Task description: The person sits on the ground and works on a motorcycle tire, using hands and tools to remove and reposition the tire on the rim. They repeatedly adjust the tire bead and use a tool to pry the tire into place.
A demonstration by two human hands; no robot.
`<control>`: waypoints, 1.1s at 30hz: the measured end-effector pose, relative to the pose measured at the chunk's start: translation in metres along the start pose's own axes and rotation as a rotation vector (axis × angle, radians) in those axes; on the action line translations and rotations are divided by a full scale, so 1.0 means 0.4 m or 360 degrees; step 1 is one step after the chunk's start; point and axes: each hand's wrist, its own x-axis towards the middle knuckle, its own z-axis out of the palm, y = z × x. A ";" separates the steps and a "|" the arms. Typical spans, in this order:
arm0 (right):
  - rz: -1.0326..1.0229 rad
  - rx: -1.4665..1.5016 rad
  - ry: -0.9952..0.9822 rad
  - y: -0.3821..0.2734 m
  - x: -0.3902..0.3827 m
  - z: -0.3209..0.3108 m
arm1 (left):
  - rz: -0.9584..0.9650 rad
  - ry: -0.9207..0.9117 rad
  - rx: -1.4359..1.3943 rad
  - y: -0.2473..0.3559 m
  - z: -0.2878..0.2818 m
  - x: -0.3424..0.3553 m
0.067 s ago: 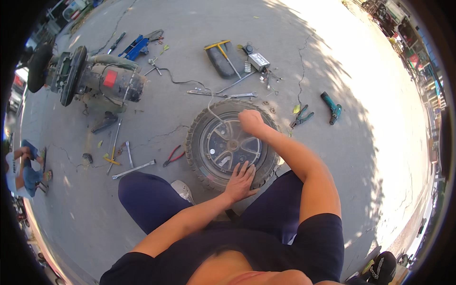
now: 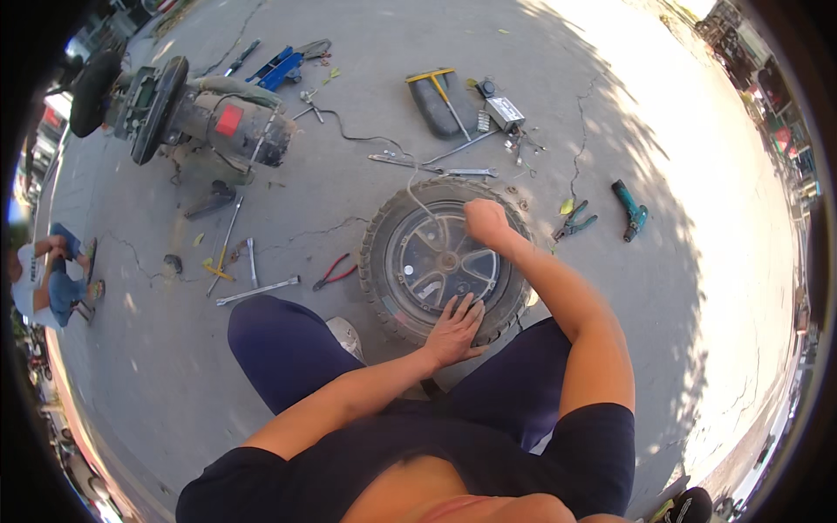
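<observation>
A wheel with a knobby black tyre point(image 2: 380, 292) and a dark spoked hub point(image 2: 449, 261) lies flat on the ground between my knees. My left hand point(image 2: 453, 336) rests on its near side, fingers stretched out over the hub's edge and the tyre. At the hub's far right edge my right hand point(image 2: 486, 222) is closed in a fist; whatever it may hold is hidden beneath the fingers. A cable point(image 2: 411, 185) runs from the hub toward the far left. Red-handled pliers point(image 2: 334, 272) lie just left of the tyre.
Beyond the wheel lie spanners point(image 2: 466, 172), a yellow T-handled tool point(image 2: 445, 87) on a dark pad, and a silver box point(image 2: 505, 113). Teal-handled pliers point(image 2: 574, 225) and a teal power drill point(image 2: 629, 211) are at right. A partly dismantled vehicle point(image 2: 218, 122) and a seated person point(image 2: 57, 270) are at left.
The whole scene has shifted slightly to the right in the picture. Both hands keep their places on the wheel.
</observation>
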 end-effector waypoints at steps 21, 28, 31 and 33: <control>-0.0138 -0.0102 0.0137 0.071 -0.038 0.054 | 0.0132 0.0096 -0.0275 0.005 0.061 -0.013; -0.0211 0.0098 0.0199 0.074 -0.058 0.051 | 0.0156 0.0141 -0.0237 -0.005 0.062 -0.019; -0.0150 0.0164 0.0209 0.072 -0.070 0.060 | 0.0146 0.0130 -0.0261 0.001 0.061 -0.020; -0.0158 0.0212 0.0238 0.071 -0.063 0.066 | 0.0149 0.0119 -0.0244 -0.005 0.056 -0.021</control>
